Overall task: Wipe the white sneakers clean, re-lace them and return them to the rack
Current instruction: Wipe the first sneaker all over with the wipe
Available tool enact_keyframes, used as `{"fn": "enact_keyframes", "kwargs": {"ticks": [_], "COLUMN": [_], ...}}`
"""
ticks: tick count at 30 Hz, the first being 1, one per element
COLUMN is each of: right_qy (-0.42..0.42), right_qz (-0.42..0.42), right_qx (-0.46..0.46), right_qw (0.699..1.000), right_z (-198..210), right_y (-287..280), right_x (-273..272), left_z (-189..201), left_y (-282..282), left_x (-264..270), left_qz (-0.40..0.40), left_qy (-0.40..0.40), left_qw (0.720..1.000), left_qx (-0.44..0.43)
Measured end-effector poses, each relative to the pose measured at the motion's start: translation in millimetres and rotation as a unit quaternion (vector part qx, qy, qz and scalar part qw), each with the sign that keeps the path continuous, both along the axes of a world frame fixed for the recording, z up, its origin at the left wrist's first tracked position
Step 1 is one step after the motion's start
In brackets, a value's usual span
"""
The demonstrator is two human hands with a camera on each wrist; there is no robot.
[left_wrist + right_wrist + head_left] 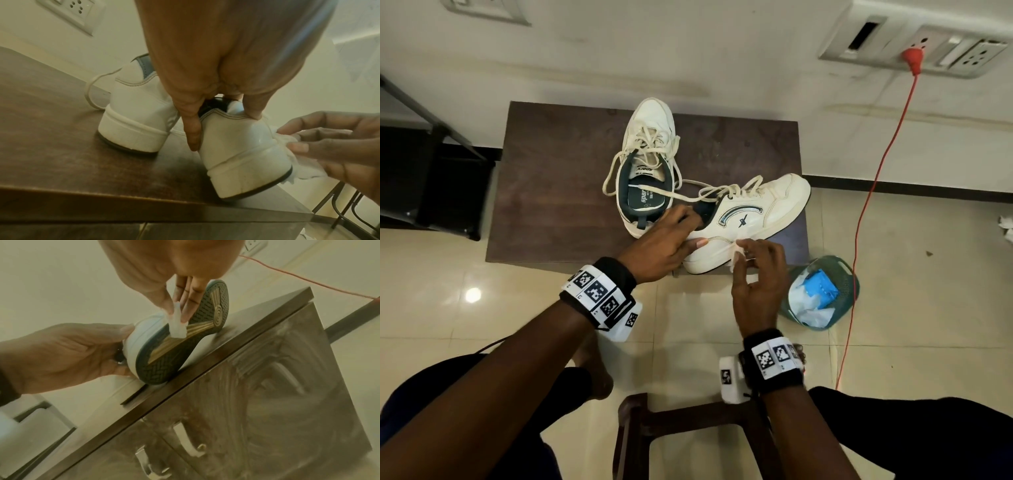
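Observation:
Two white sneakers lie on a dark wooden cabinet top [544,192]. The far sneaker [650,137] stands upright with loose laces. The near sneaker [753,212] is tilted, its heel [242,152] over the front edge and its dark sole [185,339] showing in the right wrist view. My left hand [664,240] grips its heel collar, thumb on the side and fingers inside the opening. My right hand [753,274] pinches a crumpled white wipe [738,258] and holds it against the sneaker's side near the sole [176,324].
A green mesh basket [822,294] with used wipes and a blue pack sits on the floor at the right. A red cord [873,192] runs from a wall socket down past it. A black rack [431,178] stands at the left. A wooden stool [688,431] is below me.

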State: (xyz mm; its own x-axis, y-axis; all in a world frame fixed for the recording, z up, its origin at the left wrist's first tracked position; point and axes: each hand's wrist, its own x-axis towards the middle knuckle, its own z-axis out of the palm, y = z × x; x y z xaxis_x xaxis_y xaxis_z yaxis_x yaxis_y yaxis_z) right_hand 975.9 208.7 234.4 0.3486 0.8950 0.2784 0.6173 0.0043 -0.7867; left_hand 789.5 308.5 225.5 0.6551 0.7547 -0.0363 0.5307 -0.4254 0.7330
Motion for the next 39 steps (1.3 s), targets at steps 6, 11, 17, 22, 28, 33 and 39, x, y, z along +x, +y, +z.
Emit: {"fn": "enact_keyframes", "kwargs": {"ticks": [6, 11, 17, 22, 28, 33, 39], "right_qy": [0.046, -0.037, -0.025, -0.046, -0.071, -0.080, -0.160], "right_qz": [-0.057, 0.060, 0.002, -0.011, -0.045, -0.102, 0.051], "right_qx": [0.025, 0.009, -0.002, 0.016, 0.013, 0.031, 0.033], "right_qw": [0.997, 0.997, 1.000, 0.999, 0.996, 0.991, 0.985], "right_z": [-3, -2, -3, -10, 0, 3, -13], "right_y": [-6, -7, 6, -6, 12, 23, 3], "right_x": [-19, -27, 3, -25, 15, 30, -2], "left_z": [2, 6, 3, 4, 4, 5, 6], "left_y": [-1, 0, 1, 2, 1, 1, 1], "left_x": [-1, -1, -1, -2, 0, -1, 0], "left_qz": [0.002, -0.005, -0.008, -0.008, -0.006, -0.009, -0.008], "left_qy": [-0.017, 0.000, -0.004, -0.002, -0.003, 0.004, -0.001], "left_qw": [1.000, 1.000, 1.000, 1.000, 1.000, 1.000, 1.000], "left_qx": [-0.024, -0.010, -0.003, -0.011, -0.010, -0.024, -0.020]}}
